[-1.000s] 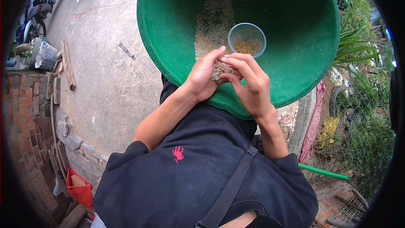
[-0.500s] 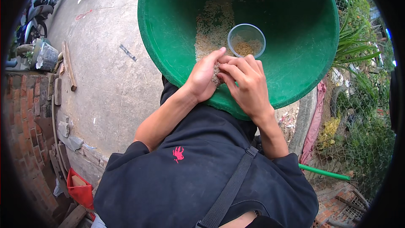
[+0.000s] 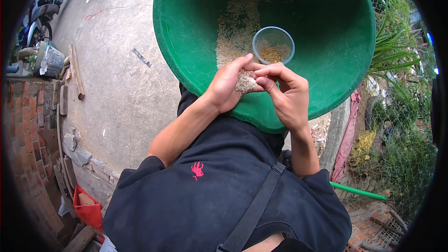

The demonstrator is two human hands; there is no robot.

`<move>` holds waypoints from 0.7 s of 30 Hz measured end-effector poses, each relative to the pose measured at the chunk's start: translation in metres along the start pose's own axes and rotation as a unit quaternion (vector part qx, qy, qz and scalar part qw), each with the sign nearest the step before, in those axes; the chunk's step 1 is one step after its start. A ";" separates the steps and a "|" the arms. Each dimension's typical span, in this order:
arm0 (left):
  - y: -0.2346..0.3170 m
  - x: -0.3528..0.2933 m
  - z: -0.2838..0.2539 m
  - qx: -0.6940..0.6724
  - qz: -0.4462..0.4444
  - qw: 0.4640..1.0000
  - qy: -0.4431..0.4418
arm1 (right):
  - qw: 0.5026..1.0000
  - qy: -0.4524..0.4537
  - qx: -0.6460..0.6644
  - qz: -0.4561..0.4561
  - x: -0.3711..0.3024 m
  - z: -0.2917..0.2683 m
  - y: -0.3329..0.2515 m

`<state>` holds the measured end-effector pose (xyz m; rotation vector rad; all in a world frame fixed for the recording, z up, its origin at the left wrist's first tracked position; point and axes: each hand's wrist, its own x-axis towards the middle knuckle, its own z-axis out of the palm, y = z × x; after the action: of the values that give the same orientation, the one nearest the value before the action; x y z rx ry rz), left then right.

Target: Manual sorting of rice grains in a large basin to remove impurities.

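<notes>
A wide green plastic basin (image 3: 322, 79) rests against my lap, tilted toward me. My left hand (image 3: 228, 81) is cupped over its near rim, with a handful of pale rice grains (image 3: 244, 82) in the palm. Just right of that handful, my right hand (image 3: 287, 91) has thumb and forefinger pinched together; anything between the tips is too small to make out. Beyond the hands, a small clear plastic tub (image 3: 293, 49) stands in the basin with golden grains (image 3: 269, 55) at its bottom. More loose rice (image 3: 238, 23) is spread along the basin's left inner side.
Concrete ground (image 3: 123, 84) stretches to the left, with a wooden plank (image 3: 76, 72) and a motorbike (image 3: 39, 18) farther off. A brick wall (image 3: 30, 135) stands at the left edge. Wire fencing and plants (image 3: 396, 154) line the right, near a green pole (image 3: 357, 190).
My right hand has drawn back slightly to the right from the left palm, its fingertips now pinched. The left palm has opened a little, so more of the rice handful shows.
</notes>
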<state>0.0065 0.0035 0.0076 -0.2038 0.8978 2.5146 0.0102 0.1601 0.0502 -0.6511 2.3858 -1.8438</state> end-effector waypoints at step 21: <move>0.001 0.001 -0.003 -0.014 -0.014 0.997 -0.070 | 0.912 0.000 0.395 0.106 -0.001 -0.022 0.013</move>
<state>0.0048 0.0013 0.0058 -0.0475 0.7991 2.4814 0.0008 0.1831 0.0444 -0.2811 1.3946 -2.4050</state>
